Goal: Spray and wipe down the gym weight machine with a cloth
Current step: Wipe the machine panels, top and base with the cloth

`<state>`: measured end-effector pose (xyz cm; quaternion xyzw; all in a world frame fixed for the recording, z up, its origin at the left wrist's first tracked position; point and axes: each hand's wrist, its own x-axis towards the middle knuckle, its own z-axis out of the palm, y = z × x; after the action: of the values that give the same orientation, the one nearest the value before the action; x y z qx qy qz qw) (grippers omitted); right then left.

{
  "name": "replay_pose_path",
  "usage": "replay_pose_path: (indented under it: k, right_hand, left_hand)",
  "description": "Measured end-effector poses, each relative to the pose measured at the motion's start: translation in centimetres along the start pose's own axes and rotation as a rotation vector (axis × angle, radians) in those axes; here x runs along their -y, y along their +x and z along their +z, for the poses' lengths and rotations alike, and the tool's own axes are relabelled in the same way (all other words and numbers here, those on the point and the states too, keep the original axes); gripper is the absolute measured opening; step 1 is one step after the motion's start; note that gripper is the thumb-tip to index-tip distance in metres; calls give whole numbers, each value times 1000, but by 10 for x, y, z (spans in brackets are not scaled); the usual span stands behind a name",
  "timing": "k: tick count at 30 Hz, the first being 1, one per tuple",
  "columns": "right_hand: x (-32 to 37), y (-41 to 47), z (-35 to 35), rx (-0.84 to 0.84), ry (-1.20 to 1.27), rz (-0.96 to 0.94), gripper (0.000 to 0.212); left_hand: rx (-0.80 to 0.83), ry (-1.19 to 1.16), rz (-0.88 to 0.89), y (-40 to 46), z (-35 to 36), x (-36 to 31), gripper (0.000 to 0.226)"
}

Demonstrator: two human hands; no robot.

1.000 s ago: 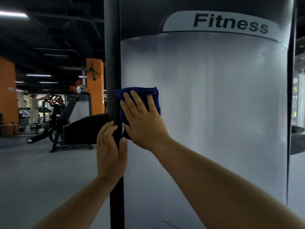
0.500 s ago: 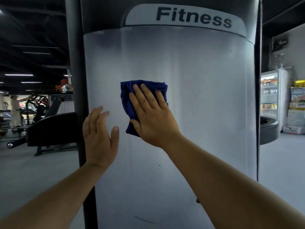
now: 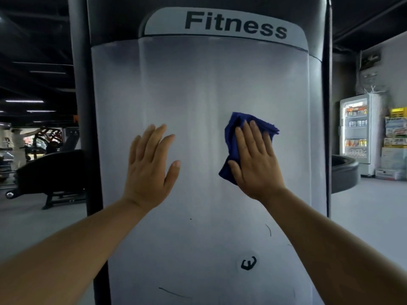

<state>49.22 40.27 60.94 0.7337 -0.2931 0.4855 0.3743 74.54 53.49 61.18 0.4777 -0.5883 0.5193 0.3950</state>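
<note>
Wiping stage under way, by judgement; no spray bottle in view. Blue cloth [image 3: 231,142] pressed flat to weight machine panel [image 3: 198,89] right of centre under right hand [image 3: 255,159], fingers straight, not curled round it. Left hand [image 3: 149,164] flat on panel left of centre, fingers spread, holding nothing. Dark scuffs [image 3: 248,263] toward panel's lower edge, apparently unwiped. Black post [image 3: 83,106] along left edge; drinks fridge [image 3: 356,128] far right, clear of work.

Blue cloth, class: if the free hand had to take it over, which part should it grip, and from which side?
Likely the blue cloth's bunched left edge, approached from the left: the right hand flattens the rest against the panel.
</note>
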Motion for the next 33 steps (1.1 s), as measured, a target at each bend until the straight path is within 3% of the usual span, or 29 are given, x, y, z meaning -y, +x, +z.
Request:
replay_pose_path:
  k: [10, 16, 24, 33]
  right_hand:
    - [-67, -47, 20, 66, 200, 431, 82]
    - [-113, -66, 28, 56, 473, 625, 75]
    - [-150, -80, 38, 43, 794, 1130, 58]
    - [-160, -108, 55, 0, 750, 1153, 69]
  left_hand:
    - [-38, 97, -27, -1, 10, -8, 60]
    - [-65, 87, -24, -2, 13, -15, 60]
    - [-73, 97, -18, -2, 16, -15, 60]
    - [-87, 87, -21, -1, 18, -18, 60]
